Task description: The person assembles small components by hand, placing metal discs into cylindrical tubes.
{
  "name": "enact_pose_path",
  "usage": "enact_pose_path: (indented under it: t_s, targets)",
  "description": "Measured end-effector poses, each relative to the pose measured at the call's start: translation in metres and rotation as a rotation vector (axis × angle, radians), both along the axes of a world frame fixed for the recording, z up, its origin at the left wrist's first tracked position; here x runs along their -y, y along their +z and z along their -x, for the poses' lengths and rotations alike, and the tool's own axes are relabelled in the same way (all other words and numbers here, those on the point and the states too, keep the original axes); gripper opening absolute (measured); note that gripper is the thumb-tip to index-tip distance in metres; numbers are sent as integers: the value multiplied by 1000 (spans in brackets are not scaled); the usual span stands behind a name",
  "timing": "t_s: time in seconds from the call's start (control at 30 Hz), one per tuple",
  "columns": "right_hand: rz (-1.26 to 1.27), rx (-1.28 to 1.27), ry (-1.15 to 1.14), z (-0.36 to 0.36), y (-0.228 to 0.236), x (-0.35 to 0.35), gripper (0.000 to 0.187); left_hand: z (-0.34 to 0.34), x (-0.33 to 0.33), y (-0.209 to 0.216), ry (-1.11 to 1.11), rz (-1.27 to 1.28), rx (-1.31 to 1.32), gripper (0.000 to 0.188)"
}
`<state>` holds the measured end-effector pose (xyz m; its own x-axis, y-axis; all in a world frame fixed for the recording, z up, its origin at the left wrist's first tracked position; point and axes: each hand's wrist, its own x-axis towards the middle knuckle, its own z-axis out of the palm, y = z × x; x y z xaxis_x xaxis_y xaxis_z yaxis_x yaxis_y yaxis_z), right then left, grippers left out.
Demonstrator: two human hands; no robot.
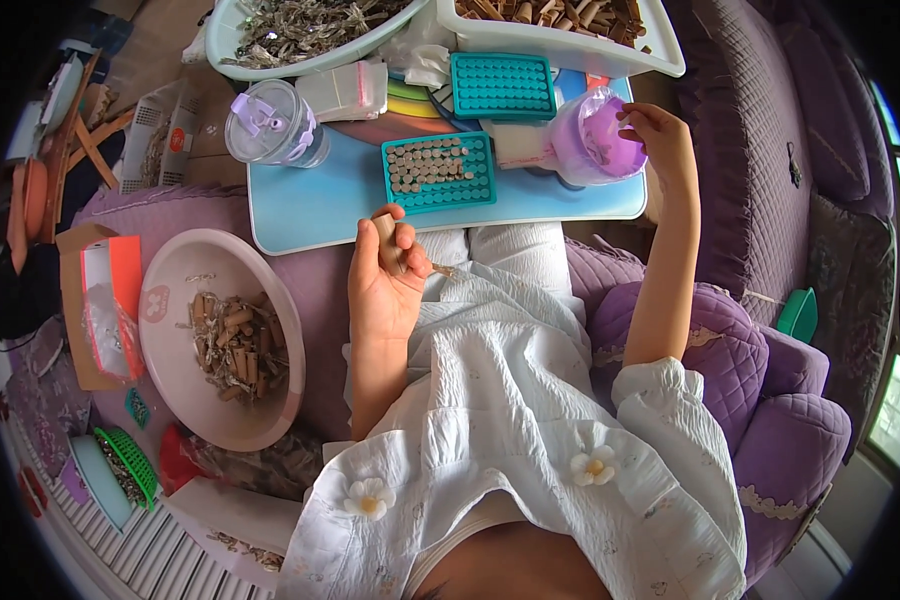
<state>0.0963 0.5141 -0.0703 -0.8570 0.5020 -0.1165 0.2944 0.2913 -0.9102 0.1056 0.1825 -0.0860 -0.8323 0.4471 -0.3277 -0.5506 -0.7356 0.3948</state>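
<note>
My left hand point(385, 285), raised over my lap, is closed around a brown cardboard tube point(389, 246). A thin clear strand point(448, 271) trails from beside its fingers. At the right of the small table, my right hand point(662, 138) is at the rim of a purple plastic tub point(582, 150), its thumb and fingers drawn together. Anything between those fingertips is too small to make out. Nearest my left hand on the table is a teal tray point(440, 205) with many round slots, part filled with small grey discs point(425, 165).
Behind are a similar teal tray point(502, 85), clear bags point(345, 92) and a lidded cup point(275, 125) on the blue table point(320, 215). A white bin point(660, 45) of brown tubes and a basin point(220, 62) of shiny strands stand beyond. Left sits a pink basin point(170, 340) with tubes.
</note>
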Motion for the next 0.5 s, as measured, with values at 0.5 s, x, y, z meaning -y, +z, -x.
enact_pose_path:
  t_s: [0.5]
  targets:
    - [205,-171,155,-3,3,23,24,-1,0,3,31,-253,169,29]
